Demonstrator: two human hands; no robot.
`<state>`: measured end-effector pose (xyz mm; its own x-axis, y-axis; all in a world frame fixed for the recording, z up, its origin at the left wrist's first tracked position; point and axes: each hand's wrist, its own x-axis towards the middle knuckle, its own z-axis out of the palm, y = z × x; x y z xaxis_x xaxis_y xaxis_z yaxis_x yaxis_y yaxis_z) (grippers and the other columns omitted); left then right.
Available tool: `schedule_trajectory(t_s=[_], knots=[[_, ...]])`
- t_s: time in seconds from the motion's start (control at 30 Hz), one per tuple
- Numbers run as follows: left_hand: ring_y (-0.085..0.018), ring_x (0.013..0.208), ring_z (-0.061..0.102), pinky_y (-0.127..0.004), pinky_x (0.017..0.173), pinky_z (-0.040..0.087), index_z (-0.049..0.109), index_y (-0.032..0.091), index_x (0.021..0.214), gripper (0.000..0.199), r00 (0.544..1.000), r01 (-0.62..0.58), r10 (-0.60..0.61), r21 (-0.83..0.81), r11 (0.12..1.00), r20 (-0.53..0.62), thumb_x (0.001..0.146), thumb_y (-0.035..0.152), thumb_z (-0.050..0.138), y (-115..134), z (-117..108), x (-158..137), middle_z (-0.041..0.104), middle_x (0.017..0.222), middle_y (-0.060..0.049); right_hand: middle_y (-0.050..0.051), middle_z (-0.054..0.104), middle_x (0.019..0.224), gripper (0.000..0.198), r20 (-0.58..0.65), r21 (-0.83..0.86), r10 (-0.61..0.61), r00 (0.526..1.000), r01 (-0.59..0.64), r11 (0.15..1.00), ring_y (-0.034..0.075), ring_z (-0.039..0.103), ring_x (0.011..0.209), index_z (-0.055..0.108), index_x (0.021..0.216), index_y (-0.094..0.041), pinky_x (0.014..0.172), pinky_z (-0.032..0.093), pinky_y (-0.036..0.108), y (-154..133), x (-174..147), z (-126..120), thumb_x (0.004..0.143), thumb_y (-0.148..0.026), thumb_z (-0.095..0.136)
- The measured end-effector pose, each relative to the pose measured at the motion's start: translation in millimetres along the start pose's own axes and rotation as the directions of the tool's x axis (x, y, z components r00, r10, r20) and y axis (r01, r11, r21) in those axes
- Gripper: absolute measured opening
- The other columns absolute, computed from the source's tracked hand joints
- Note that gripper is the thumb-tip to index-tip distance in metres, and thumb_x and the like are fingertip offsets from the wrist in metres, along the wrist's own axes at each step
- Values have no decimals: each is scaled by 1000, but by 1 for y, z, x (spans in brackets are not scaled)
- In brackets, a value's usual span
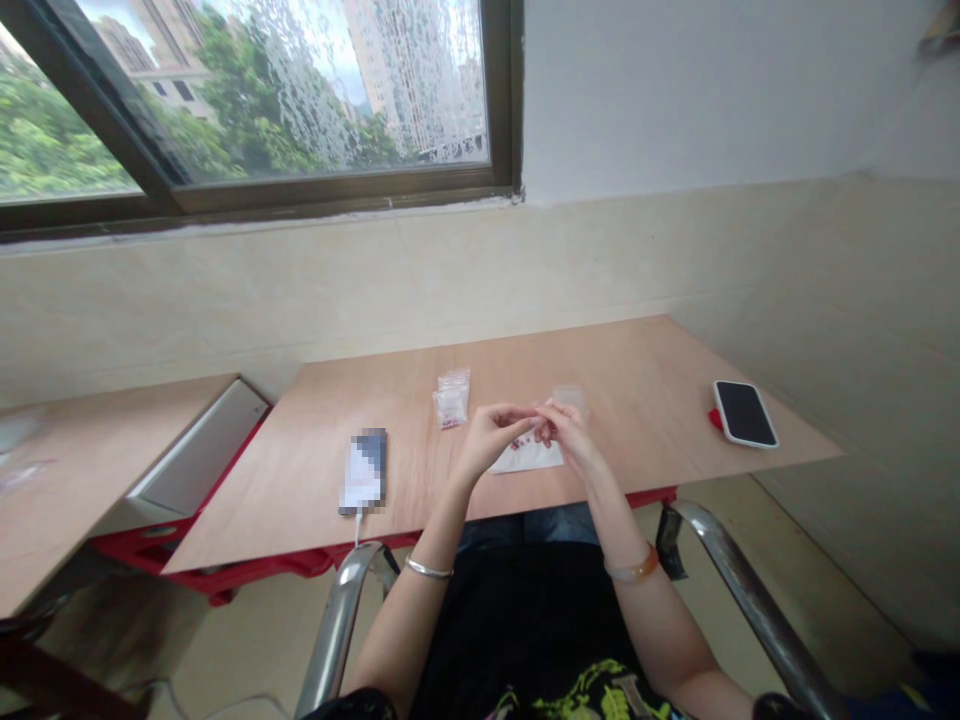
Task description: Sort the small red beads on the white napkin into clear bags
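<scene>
My left hand [496, 432] and my right hand [564, 428] meet fingertip to fingertip above the table. Both are closed in a pinch, and whatever lies between the fingers is too small to make out. Under them rests a white sheet [529, 460] with small dark red pieces [517, 441] on it, partly hidden by my hands. Just behind my right hand lies a clear plastic bag [572, 397]. To the left of my left hand sits a stack of small clear bags [453, 398] with reddish bits at the lower end.
A phone with a blurred screen [365, 470] lies at the left, a white cable [358, 525] running off the front edge. Another phone [745, 413] rests on a red object at the right. Metal chair armrests [337, 625] flank me. A second table [90, 450] stands left.
</scene>
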<state>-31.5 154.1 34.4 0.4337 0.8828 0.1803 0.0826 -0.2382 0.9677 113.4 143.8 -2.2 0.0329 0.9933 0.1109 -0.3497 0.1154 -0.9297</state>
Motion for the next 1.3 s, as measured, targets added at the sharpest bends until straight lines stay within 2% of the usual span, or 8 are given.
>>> schedule_trajectory(t_s=[0.27,0.43,0.63,0.73,0.87,0.97,1.2,1.3], knots=[[-13,62,59,-22,54,41,72,12,85,26,999,43,-40,-104,994,36,76,36,68,5,3,-2,70,72,-6,-3,48,47,38,43,-106,-31,999,35,994,8,42,42,55,57,-18,43,31,22,-11,-7,6,81,-48,58],[-11,57,57,-22,54,40,71,9,76,26,993,112,-103,-193,975,56,75,35,69,-6,-2,0,67,65,-6,-4,43,45,40,94,-31,-5,996,8,999,7,39,38,50,53,-19,40,30,21,-8,-6,6,80,-46,60],[-13,60,62,-25,58,46,62,11,74,27,974,215,-167,-390,895,152,77,37,65,-9,2,-3,65,68,-5,-4,43,45,38,157,17,56,986,-60,998,8,42,37,46,51,-19,36,31,21,-8,-7,7,80,-40,60],[-12,57,60,-24,55,45,56,13,73,29,971,202,-140,-356,912,193,81,41,58,-2,6,-6,61,65,-2,-4,44,45,38,175,-5,100,979,-101,995,8,43,38,46,51,-19,36,32,21,-9,-7,6,78,-42,60],[-8,52,53,-20,51,40,52,15,74,28,970,138,-100,-165,977,220,87,39,48,4,7,-6,56,60,1,-4,42,43,42,197,4,122,973,-126,992,8,42,37,43,50,-20,35,32,20,-13,-10,7,78,-47,59],[-8,48,50,-20,47,38,50,16,71,27,979,98,-78,-103,990,187,87,37,46,4,7,-6,53,57,2,-4,42,42,41,215,55,124,969,-139,989,10,46,38,44,50,-20,35,36,21,-17,-13,11,77,-47,59],[-7,39,47,-20,41,34,48,17,69,28,991,101,-76,-252,962,106,86,39,46,0,12,-7,50,50,4,-6,37,38,36,88,97,67,994,-76,992,11,44,33,43,50,-22,33,40,24,-14,-16,23,76,-43,57],[-6,37,43,-18,39,31,44,18,65,26,996,90,-86,-302,949,25,84,35,48,-5,11,-3,45,47,6,-4,42,40,37,109,113,54,993,-67,991,12,47,36,43,49,-21,34,41,25,-16,-17,26,76,-43,56]])
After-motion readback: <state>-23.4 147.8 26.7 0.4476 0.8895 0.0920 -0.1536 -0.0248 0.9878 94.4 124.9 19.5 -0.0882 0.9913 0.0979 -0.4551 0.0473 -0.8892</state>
